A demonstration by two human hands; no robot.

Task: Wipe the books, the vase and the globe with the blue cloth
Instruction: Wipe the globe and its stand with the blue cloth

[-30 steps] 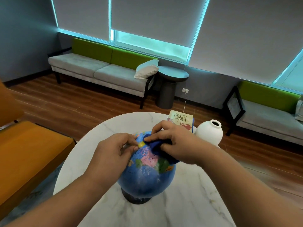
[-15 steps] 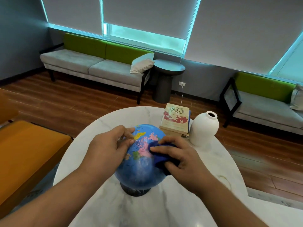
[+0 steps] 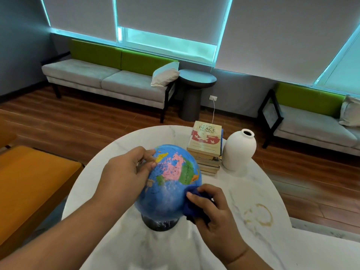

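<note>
Globe step's on: left hand [image 3: 126, 176] grips the globe [image 3: 169, 184] on the surface [image 3: 253, 191], right hand [image 3: 212, 213] pinches the blue cloth [image 3: 191, 206] against its lower right, so next I'd guess rotate it.

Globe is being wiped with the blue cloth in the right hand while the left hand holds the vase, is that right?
No. In the head view the left hand holds the globe itself, not the vase; the right hand does wipe it with the cloth.
</note>
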